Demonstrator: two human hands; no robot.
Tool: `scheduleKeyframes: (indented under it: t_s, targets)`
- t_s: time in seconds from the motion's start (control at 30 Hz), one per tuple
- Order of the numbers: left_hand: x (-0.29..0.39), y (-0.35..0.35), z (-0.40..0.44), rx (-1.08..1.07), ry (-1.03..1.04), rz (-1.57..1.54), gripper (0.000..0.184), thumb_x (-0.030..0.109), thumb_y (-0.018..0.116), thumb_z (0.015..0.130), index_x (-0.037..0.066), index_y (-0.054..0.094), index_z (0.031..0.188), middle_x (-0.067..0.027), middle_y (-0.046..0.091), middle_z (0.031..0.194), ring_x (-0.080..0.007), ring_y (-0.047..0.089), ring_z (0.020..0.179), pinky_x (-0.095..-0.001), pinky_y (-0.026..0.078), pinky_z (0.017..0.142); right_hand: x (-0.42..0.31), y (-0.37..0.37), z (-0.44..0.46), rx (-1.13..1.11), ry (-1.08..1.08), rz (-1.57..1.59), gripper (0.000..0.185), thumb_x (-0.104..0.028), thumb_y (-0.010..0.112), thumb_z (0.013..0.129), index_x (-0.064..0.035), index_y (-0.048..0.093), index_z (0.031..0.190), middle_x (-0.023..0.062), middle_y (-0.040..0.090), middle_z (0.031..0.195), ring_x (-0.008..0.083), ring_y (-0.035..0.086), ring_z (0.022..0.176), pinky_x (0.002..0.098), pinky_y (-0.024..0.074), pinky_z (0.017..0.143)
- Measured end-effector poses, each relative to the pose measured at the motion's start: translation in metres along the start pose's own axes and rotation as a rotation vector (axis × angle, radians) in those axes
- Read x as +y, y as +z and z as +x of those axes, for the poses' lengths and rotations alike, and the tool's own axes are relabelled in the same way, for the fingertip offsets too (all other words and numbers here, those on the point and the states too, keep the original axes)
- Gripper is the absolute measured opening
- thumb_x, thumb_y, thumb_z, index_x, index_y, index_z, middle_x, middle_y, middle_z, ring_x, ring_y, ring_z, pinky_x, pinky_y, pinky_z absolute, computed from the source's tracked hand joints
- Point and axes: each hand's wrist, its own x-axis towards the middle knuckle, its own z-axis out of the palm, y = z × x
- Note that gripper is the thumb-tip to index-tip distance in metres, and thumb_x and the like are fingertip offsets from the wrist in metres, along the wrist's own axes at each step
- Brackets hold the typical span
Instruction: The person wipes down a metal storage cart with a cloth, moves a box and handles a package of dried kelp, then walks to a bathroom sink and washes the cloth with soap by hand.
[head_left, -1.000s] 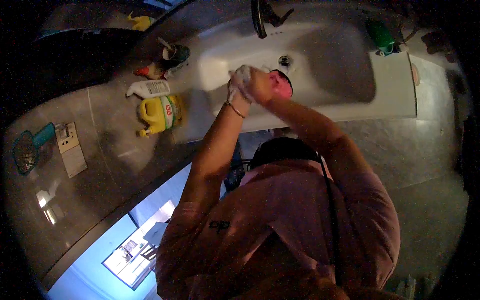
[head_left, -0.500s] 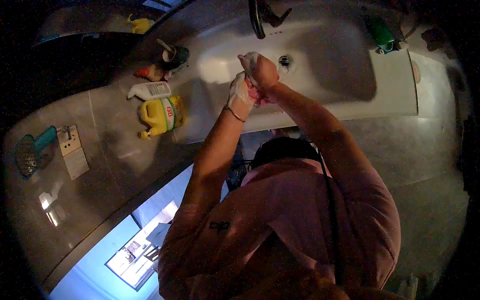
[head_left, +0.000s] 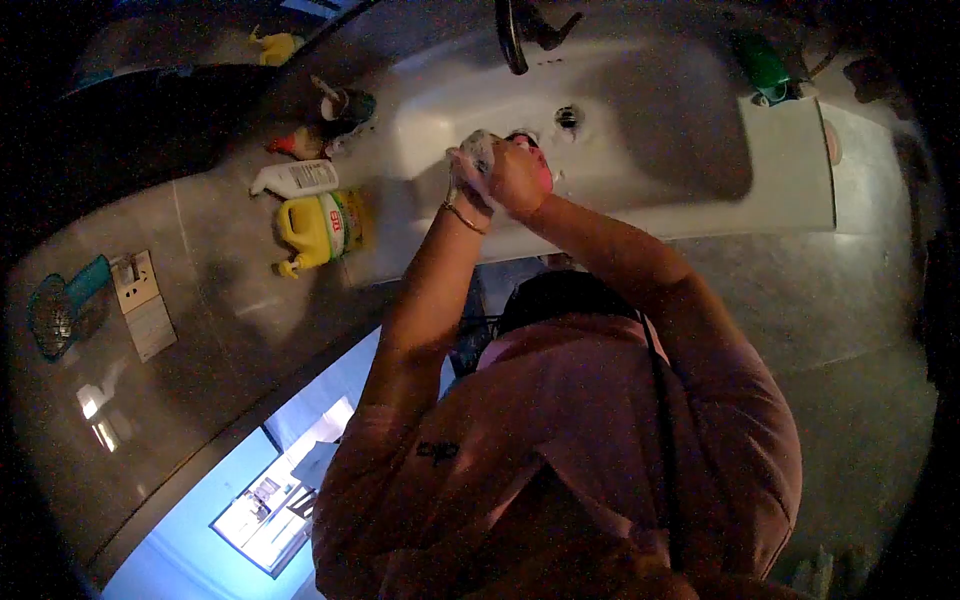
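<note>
My left hand (head_left: pixel 470 180), wet with white foam and wearing a bracelet at the wrist, is closed and pressed against my right hand (head_left: pixel 516 182) over the left part of the white sink (head_left: pixel 690 215). My right hand is closed too, its fingers wrapped towards the left one. Between and behind them a pink item with a dark edge (head_left: pixel 541 168) sticks out; it looks soft, and most of it is hidden by the hands. Foam covers the knuckles where the hands meet. The metal drain (head_left: pixel 567 119) lies just beyond, at the right.
A dark faucet (head_left: pixel 511 40) rises behind the sink. On the left counter (head_left: pixel 230 290) are a yellow jug (head_left: pixel 312 232), a white bottle (head_left: pixel 300 179), a dark cup (head_left: pixel 350 108), a red-capped bottle (head_left: pixel 298 144) and a teal hairbrush (head_left: pixel 62 312). A green bottle (head_left: pixel 762 68) stands back right.
Compared with half a second ago, my right hand has come down and left beside the left hand. The pink item has shifted from between the wrists to behind my right hand.
</note>
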Motion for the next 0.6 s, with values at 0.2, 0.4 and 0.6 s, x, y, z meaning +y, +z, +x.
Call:
scheduleKeyframes:
  t_s: [0.2,0.4,0.6]
  targets:
    - [-0.006,-0.007,0.007,-0.064,0.059,-0.029,0.029,0.028,0.037,0.093,0.007,0.056,0.096,-0.0085,0.060,0.092,-0.0224,0.058,0.085,-0.0375,0.047,0.075,0.047,0.017,0.045,0.045,0.140,-0.004,0.030,-0.034,0.049,0.088,-0.0054,0.058,0.089,0.0143,0.062,0.078,0.0353,0.059,0.073,0.0418,0.0493,0.070]
    - [-0.008,-0.034,0.030,-0.393,0.351,0.445,0.028,0.026,0.039,0.093,0.005,0.056,0.095,-0.0083,0.060,0.093,-0.0230,0.057,0.090,-0.0359,0.047,0.081,0.018,0.013,0.012,-0.016,-0.100,0.140,0.021,-0.024,0.050,0.085,-0.0058,0.057,0.093,0.0179,0.060,0.087,0.0356,0.059,0.078,0.0426,0.0485,0.070]
    - [0.023,-0.037,-0.008,-0.426,0.139,0.019,0.015,0.022,0.056,0.086,0.008,0.057,0.089,-0.0082,0.059,0.094,-0.0217,0.056,0.091,-0.0353,0.047,0.083,0.095,-0.001,0.067,-0.386,0.697,1.059,0.052,-0.050,0.045,0.089,-0.0018,0.057,0.103,0.0127,0.064,0.092,0.0276,0.061,0.083,0.0379,0.0481,0.078]
